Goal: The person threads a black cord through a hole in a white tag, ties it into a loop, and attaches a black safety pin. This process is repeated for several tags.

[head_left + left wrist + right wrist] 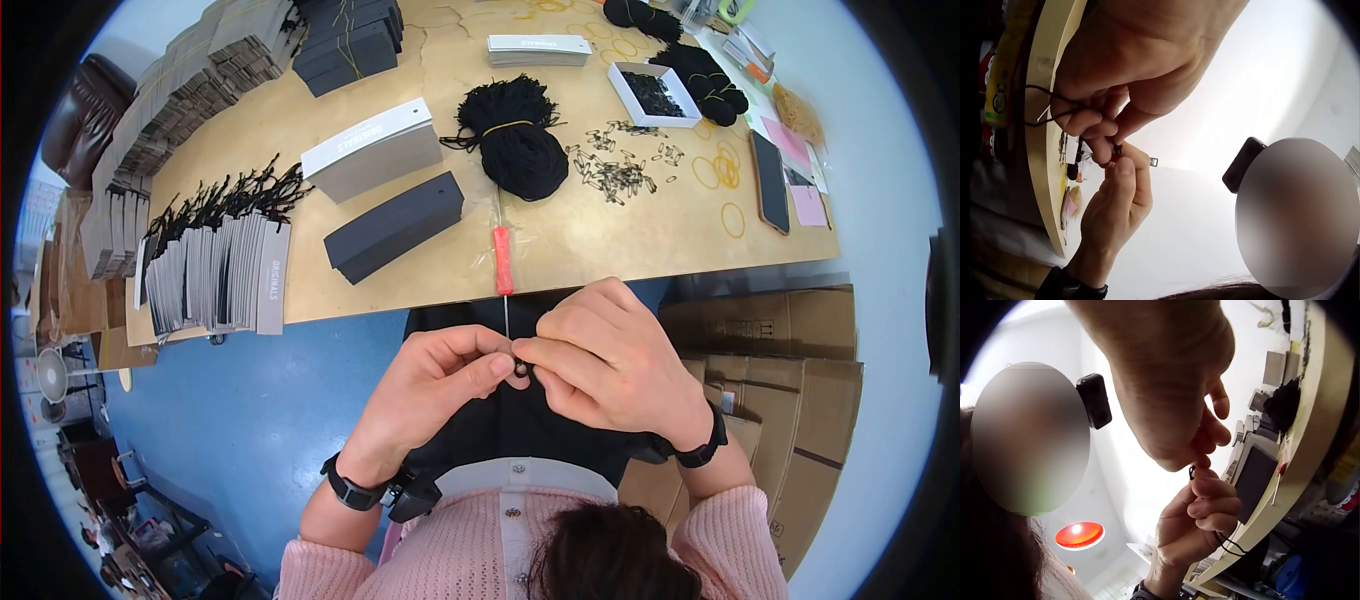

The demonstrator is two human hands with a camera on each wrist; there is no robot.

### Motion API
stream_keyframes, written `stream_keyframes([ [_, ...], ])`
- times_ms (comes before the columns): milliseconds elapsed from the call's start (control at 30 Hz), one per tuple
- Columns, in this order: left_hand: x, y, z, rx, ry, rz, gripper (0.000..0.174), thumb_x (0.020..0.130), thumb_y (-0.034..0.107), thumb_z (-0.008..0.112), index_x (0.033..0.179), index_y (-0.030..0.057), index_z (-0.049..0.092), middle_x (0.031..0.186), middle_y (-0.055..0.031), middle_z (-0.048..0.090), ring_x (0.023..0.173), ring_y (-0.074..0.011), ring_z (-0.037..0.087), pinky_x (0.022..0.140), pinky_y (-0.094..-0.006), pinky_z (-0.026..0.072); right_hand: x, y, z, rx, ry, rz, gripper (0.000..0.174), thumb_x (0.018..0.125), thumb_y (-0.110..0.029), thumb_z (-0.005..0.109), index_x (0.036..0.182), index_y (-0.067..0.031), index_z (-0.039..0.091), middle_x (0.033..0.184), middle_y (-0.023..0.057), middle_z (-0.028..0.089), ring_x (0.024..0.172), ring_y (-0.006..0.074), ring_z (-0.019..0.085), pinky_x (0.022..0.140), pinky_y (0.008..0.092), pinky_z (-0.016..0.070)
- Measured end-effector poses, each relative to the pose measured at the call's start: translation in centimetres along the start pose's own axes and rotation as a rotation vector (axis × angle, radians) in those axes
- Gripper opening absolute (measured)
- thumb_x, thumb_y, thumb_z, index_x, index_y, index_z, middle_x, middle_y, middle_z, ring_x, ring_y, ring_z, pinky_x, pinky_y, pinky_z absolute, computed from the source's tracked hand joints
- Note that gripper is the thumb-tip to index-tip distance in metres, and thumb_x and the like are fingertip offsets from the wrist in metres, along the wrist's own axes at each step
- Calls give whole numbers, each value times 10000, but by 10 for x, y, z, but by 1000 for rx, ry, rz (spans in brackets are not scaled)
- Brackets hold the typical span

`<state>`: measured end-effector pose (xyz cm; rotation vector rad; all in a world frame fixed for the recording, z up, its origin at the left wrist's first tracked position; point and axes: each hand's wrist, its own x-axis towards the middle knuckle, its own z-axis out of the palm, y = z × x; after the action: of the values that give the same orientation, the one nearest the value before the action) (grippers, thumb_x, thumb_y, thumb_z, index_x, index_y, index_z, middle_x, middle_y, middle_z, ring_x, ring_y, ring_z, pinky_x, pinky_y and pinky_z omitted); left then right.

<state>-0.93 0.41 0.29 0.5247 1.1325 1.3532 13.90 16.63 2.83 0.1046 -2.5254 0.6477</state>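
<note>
In front of the person's lap, both hands meet over a thin black cord (520, 369). The left hand (445, 372) pinches it between thumb and index finger, while a loop of the cord (1232, 547) hangs from that hand's other fingers in the right wrist view. The right hand (615, 358) pinches a small black part of the cord (1192, 472) right at the left fingertips; the fingers partly hide it. Just beyond the hands, a red-handled tool (502, 262) lies at the table edge, its thin metal shaft (506, 318) jutting out towards them.
On the table (600, 250) stand blocks of grey tags (375, 150) and dark tags (395, 228). A banded black cord bundle (523, 150), loose small pins (615, 178), a white box (655, 95) and a phone (769, 182) lie farther back. Corded tags (220, 275) fill the left.
</note>
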Motion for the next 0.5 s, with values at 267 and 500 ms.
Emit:
stream_keyframes([
  [267,-1,1,14,199,149,79,155,968,78,665,1069,-36,691,934,-44,720,825,-53,602,743,-216,493,-2,5,2,-23,-23,-13,175,713,-95,764,845,-54,658,836,24,518,787,185,583,743,332,432],
  [500,1,-7,18,417,247,174,86,905,23,710,971,-31,702,853,-42,695,759,-60,614,672,-217,497,2,8,11,-125,-77,-43,189,666,-99,725,769,-72,569,803,43,483,748,200,558,757,348,423],
])
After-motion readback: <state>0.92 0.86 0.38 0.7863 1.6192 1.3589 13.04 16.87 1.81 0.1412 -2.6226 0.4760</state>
